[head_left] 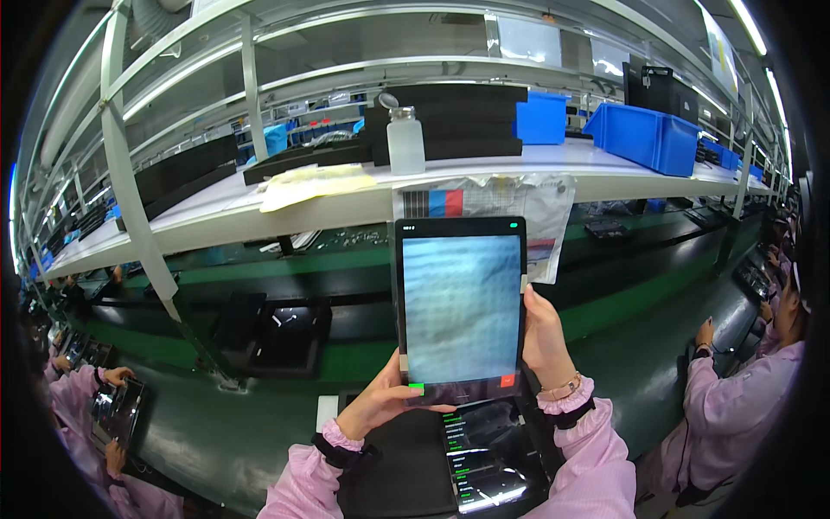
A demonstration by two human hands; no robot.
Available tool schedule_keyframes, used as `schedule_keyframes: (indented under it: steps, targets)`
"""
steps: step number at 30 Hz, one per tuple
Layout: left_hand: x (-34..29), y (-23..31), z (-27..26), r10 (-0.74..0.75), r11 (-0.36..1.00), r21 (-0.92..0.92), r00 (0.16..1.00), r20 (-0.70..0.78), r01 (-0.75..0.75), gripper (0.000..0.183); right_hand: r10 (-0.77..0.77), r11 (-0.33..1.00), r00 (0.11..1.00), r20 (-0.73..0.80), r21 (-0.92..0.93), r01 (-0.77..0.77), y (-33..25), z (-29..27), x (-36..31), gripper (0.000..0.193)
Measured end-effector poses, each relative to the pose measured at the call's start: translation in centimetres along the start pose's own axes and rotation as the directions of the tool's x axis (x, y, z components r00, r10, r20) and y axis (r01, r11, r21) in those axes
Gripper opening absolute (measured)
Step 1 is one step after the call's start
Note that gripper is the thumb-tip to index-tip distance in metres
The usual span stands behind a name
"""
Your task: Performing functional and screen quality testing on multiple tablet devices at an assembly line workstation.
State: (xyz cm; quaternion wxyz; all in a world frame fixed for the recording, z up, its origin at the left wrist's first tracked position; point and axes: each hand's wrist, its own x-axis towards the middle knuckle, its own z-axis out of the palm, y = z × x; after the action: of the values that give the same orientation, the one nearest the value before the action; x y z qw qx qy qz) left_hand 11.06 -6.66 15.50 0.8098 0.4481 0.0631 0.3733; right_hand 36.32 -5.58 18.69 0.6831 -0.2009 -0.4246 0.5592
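A tablet point(464, 303) with a lit, blurry bluish picture on its screen is held upright in front of me. My left hand point(386, 400) grips its lower left corner, the thumb lying by a small green button on the screen. My right hand point(545, 337) is wrapped round its right edge. Below, a second tablet point(493, 454) lies face up with lines of green and white text on a dark screen. It rests at the right of a black tray point(389, 471) on the bench. The fingers behind the upright tablet are mostly hidden.
A shelf point(337, 204) crosses ahead, bearing a white bottle point(405, 143), blue bins point(644, 138), black foam blocks point(458, 121) and yellowish sheets point(316, 183). A printed sheet point(549, 212) hangs from its edge. A black tray point(294, 337) lies left on the green bench. Co-workers in pink sit both sides.
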Motion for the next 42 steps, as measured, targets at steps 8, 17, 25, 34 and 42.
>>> schedule_keyframes:
  steps: [8,17,25,34,42]
  targets:
    - [1.0,-0.3,-1.2,-0.052,0.999,0.000,0.999,-0.014,0.052,0.076,-0.045,0.999,0.998,0.053,0.026,0.044,0.6,-1.1,1.2,0.036]
    - [0.8,-0.5,-1.6,-0.037,0.999,0.008,0.999,0.021,0.037,0.079,-0.057,0.998,0.997,0.058,0.030,0.055,0.5,-0.6,0.9,0.036]
    - [0.3,1.1,-1.1,0.116,0.876,0.479,0.990,-0.080,-0.063,0.049,-0.020,1.000,1.000,-0.020,0.007,0.020,0.8,0.0,-2.9,0.032]
    - [1.1,0.2,1.0,0.339,0.770,0.617,0.923,-0.182,-0.161,0.030,-0.055,0.997,0.990,-0.130,-0.057,0.048,1.7,0.4,-7.5,0.032]
    - [-0.5,-0.5,1.7,0.322,0.762,0.635,0.925,-0.202,-0.126,0.034,-0.129,0.989,0.977,-0.171,-0.100,0.113,1.1,1.7,-8.8,0.031]
